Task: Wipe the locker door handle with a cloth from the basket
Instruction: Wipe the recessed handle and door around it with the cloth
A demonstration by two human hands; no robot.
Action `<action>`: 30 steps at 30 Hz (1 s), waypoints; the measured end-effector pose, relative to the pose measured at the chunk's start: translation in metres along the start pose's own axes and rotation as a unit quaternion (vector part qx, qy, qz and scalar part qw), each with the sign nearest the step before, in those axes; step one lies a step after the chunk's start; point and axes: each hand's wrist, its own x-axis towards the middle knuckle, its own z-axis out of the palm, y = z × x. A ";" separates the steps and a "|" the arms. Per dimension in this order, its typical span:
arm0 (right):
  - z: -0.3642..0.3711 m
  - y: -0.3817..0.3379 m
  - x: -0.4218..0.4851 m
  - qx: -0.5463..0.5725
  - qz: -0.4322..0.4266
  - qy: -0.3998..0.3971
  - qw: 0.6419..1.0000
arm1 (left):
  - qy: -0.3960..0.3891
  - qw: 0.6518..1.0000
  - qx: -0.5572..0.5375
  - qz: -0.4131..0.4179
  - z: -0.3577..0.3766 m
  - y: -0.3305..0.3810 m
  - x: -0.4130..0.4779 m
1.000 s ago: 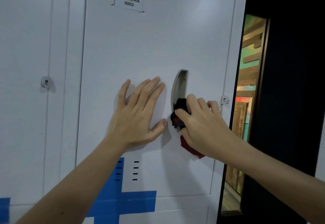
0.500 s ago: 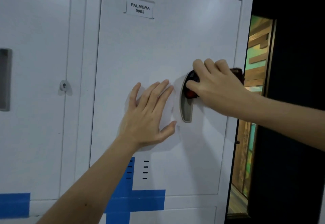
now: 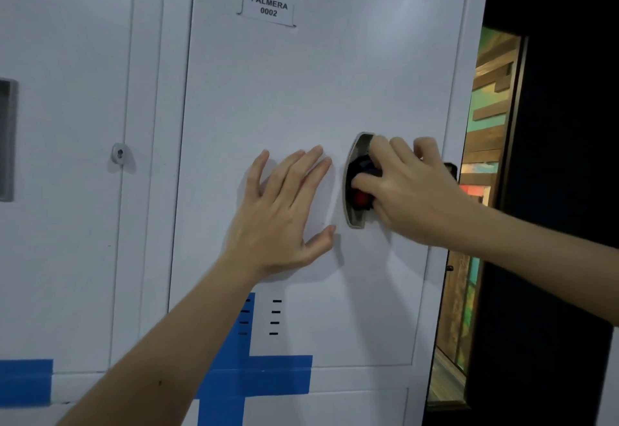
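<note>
Wiping is proceeding, apparently unfinished: right hand [image 3: 413, 191] is gripping the cloth [image 3: 362, 167] inside the handle [image 3: 355, 219]; left hand [image 3: 284, 214], at 9 o'clock, is bracing the door [image 3: 301, 90], fingers spread.

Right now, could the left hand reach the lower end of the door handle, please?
Probably yes: the left hand lies flat on the locker door beside the recessed handle, thumb near its lower end, which the right hand and cloth leave uncovered.
</note>
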 end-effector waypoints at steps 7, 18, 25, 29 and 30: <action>-0.001 -0.030 -0.021 0.270 0.133 -0.104 0.948 | 0.001 1.000 0.001 -0.001 0.001 -0.001 -0.001; 0.020 -0.024 0.014 0.335 0.226 0.174 0.898 | 0.022 0.999 -0.024 -0.031 0.000 0.000 0.000; 0.041 -0.055 -0.041 0.245 0.109 0.146 0.952 | 0.025 0.999 -0.036 -0.026 -0.001 0.000 0.000; 0.035 -0.035 -0.001 0.249 0.180 0.173 0.936 | 0.018 0.999 -0.036 -0.028 0.000 -0.001 -0.002; 0.034 -0.030 0.011 0.248 0.205 0.184 0.929 | 0.019 0.999 -0.036 -0.029 0.000 -0.001 -0.001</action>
